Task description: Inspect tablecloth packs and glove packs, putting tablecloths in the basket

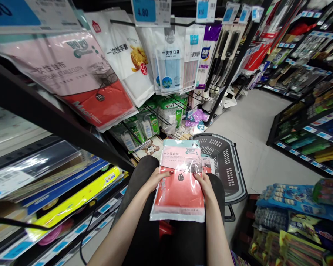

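Note:
Both hands hold a flat pack of disposable tablecloth [180, 195], pink above and red below, in clear plastic, over my knees. My left hand [157, 180] grips its left edge with the thumb on the front. On the opposite edge, my right hand [205, 184] does the same; the other fingers of both hands are hidden behind the pack. Part of a similar pink and red pack [209, 164] shows just behind it at the right. A grey shopping basket [234, 173] stands on the floor by my right knee.
Another tablecloth pack [100, 103] hangs at upper left beside a glove pack [127, 55] and a mask pack [169, 62]. Shelves [80, 225] run along my left. Bagged snacks [296, 221] fill the lower right, with grey floor [255, 140] between the racks.

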`<action>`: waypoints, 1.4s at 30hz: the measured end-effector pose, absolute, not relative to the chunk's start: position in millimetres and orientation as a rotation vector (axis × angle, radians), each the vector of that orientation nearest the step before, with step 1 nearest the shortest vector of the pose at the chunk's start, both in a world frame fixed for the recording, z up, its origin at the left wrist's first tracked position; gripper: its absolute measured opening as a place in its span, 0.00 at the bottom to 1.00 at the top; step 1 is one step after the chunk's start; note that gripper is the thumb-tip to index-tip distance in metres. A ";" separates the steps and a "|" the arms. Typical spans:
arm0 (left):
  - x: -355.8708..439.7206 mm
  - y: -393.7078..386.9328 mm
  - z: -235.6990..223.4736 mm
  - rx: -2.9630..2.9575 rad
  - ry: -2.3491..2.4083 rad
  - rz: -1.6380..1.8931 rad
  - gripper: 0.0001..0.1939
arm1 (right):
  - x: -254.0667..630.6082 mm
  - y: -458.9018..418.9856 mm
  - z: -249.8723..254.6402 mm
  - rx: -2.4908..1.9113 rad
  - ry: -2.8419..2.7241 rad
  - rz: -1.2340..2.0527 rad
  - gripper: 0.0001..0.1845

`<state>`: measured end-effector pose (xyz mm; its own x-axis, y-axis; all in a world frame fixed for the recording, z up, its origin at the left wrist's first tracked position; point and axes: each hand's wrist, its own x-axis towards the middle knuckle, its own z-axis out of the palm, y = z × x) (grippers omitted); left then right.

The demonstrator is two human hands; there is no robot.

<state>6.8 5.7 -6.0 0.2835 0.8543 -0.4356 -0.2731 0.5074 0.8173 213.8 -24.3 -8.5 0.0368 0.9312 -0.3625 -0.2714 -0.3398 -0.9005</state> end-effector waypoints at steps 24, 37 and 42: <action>7.6 5.8 -4.3 0.683 1.040 0.833 0.20 | 213.5 -24.9 -9.2 -1.309 -0.771 1.509 0.16; 8.9 6.0 -1.4 0.692 1.069 0.832 0.18 | 213.1 -24.4 -6.9 -1.323 -0.770 1.504 0.17; 8.2 5.7 -3.1 0.687 1.068 0.842 0.21 | 213.4 -24.4 -8.9 -1.345 -0.783 1.496 0.17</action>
<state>8.2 5.7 -3.1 0.2414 0.8531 -0.4626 -0.2506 0.5153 0.8196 213.4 -24.4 -8.9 0.0493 0.9280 -0.3692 -0.2257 -0.3497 -0.9092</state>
